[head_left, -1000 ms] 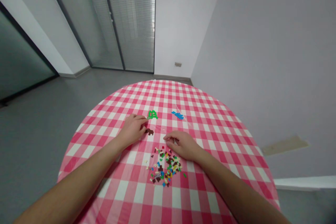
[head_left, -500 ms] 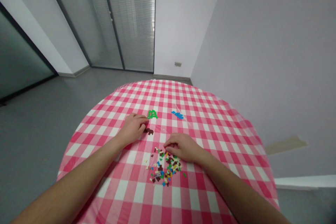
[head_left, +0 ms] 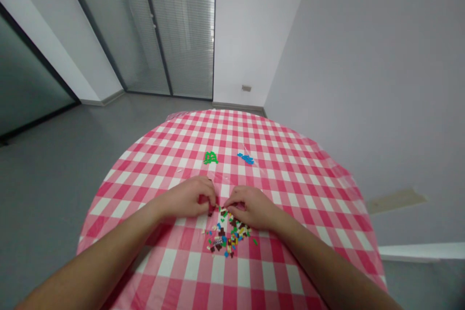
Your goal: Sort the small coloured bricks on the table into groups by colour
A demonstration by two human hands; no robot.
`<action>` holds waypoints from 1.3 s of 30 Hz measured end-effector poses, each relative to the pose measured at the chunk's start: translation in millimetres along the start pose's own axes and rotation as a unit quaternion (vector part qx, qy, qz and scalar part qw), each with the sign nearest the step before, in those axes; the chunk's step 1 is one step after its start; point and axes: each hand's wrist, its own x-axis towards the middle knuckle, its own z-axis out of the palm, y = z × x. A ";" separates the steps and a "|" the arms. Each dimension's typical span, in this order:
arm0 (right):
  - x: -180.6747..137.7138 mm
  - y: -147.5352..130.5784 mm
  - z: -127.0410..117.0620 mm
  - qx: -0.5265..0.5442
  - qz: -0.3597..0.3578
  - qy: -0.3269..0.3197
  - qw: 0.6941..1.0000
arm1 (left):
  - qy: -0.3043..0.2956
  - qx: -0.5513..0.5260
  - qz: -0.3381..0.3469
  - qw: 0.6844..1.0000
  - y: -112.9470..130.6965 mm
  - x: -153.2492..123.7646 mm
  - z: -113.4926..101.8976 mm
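A loose pile of small mixed toy building bricks (head_left: 230, 240) in brown, green, blue, yellow and cream lies in front of me. My left hand (head_left: 192, 197) is at the pile's far left edge, fingers curled down and pinched by a few small bricks. My right hand (head_left: 252, 207) rests over the far right side, thumb and forefinger drawn together close to the left fingertips. Whatever either pinch holds is too small to make out. Beyond the hands sit a group of green bricks (head_left: 210, 158) and a group of blue bricks (head_left: 246, 158). The left hand mostly hides the brown bricks.
A pink and white checked cloth (head_left: 290, 164) covers the round table. A small pale piece (head_left: 179, 170) lies left of the green group. Behind the table are a glass partition (head_left: 181, 34) and a wall (head_left: 363, 82), which also runs along the right.
My left hand has come back toward me and to the right, from beside the green and brown bricks to the pile. My right hand has shifted slightly left.
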 end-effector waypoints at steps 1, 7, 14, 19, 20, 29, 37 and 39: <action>0.1 -0.4 0.4 0.002 -0.001 -0.006 1.000 | -0.007 0.001 0.005 1.000 3.6 0.8 1.7; -1.7 0.5 -7.2 0.032 0.012 -0.042 0.999 | -0.023 0.059 -0.006 0.998 7.3 4.4 6.2; -2.6 2.0 -9.1 0.034 0.000 -0.054 0.998 | -0.029 0.066 0.000 0.997 6.1 4.9 7.3; -2.1 -0.2 -9.7 0.067 0.018 -0.054 0.996 | -0.030 0.058 0.003 0.998 6.8 4.2 9.7; -1.8 -0.7 -9.9 0.080 0.027 -0.047 0.995 | -0.030 0.056 0.002 0.998 6.7 4.2 9.9; 2.3 13.6 4.3 0.135 0.113 0.124 0.977 | -0.037 0.063 0.005 0.997 5.4 4.7 9.4; 9.1 19.4 6.1 0.009 0.088 0.151 0.984 | -0.016 0.047 -0.026 0.998 -0.3 3.5 8.8; 9.1 17.4 4.0 -0.006 0.080 0.125 0.989 | 0.012 0.047 -0.040 0.998 -3.4 3.2 8.7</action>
